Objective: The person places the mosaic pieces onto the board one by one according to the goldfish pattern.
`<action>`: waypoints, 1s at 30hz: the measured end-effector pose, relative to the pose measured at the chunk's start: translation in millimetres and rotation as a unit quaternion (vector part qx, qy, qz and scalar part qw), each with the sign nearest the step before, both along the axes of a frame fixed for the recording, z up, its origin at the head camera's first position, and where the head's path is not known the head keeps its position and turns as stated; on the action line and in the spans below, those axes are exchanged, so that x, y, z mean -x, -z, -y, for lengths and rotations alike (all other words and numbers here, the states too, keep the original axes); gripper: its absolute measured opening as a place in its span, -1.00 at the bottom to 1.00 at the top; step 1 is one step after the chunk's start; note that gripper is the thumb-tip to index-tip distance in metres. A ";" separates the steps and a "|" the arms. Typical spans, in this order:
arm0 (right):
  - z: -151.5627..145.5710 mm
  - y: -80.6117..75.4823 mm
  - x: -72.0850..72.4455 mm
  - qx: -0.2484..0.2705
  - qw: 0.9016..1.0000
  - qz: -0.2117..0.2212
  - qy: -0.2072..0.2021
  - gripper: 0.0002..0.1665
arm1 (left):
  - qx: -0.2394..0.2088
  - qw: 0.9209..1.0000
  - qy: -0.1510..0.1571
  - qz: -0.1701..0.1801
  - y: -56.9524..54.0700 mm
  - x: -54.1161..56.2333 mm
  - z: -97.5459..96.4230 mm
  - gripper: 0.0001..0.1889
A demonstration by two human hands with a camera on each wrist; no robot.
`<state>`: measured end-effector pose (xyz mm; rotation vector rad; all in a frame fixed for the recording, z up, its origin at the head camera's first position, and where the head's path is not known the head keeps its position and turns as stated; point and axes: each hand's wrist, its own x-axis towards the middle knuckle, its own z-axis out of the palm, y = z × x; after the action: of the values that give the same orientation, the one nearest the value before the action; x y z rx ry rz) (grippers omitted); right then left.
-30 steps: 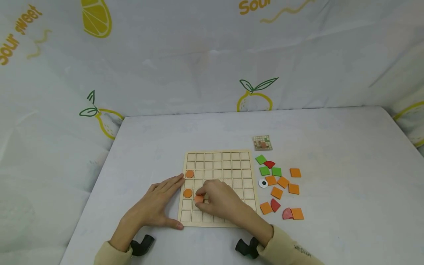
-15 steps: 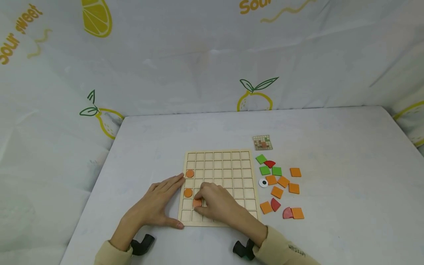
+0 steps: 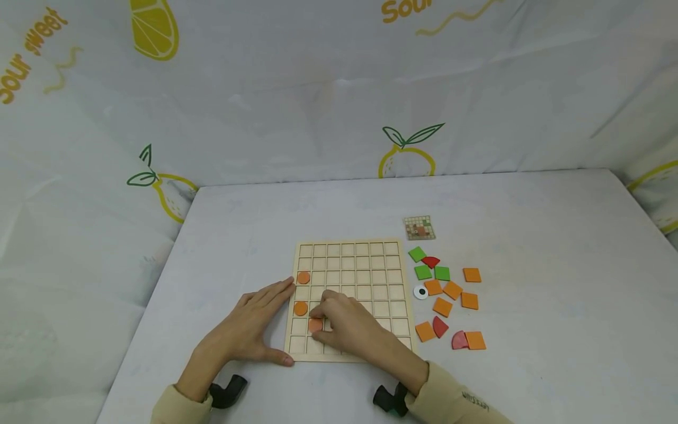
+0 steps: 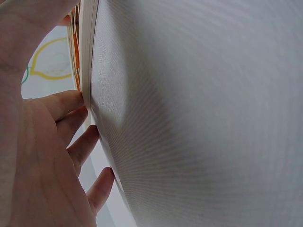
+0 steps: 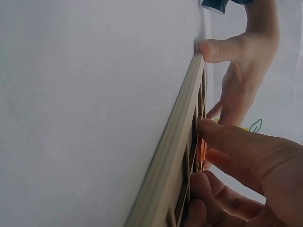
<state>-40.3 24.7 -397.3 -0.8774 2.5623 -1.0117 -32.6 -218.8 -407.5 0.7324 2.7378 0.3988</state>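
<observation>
A wooden grid board (image 3: pixel 363 275) lies on the table. My left hand (image 3: pixel 243 330) rests at its left side, fingers extended to the left edge and thumb at the near left corner. My right hand (image 3: pixel 349 324) is over the lower left of the grid, thumb and index finger pinching an orange disc (image 3: pixel 315 325) in the second column. Two more orange discs sit in the leftmost column, an upper disc (image 3: pixel 303 277) and a lower disc (image 3: pixel 301 308). In the right wrist view, the curled fingers of the right hand (image 5: pixel 246 175) partly hide the cells.
Right of the board lie several orange squares (image 3: pixel 442 307), green squares (image 3: pixel 442 274), red quarter-circle pieces (image 3: pixel 440 328) and a white disc with a black dot (image 3: pixel 421 292). A small pattern card (image 3: pixel 419 228) lies beyond the board's far right corner. White printed cloth (image 3: pixel 291 118) hangs behind the table.
My right hand has moved slightly left and nearer with the orange disc, then stayed almost still over the second-column cell. My left hand has kept its place at the board's edge.
</observation>
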 end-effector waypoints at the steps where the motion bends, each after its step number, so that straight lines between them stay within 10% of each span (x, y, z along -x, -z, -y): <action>1: -0.3 -0.2 0.1 0.000 1.000 0.003 -0.001 -0.70 | -0.001 1.000 0.000 0.001 0.1 0.1 0.1 0.36; 10: -16.0 -8.1 0.2 0.007 1.000 0.012 0.004 -0.75 | 0.002 1.000 0.000 -0.001 0.9 0.2 0.2 0.37; 30: -118.4 -23.9 -13.0 -0.053 0.987 -0.026 0.150 -0.68 | -0.005 1.000 0.000 -0.012 1.9 -0.3 1.1 0.39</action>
<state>-27.3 143.1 -373.4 -0.5058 2.8209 -0.9272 -32.3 -219.9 -409.4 0.7441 2.7597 0.4058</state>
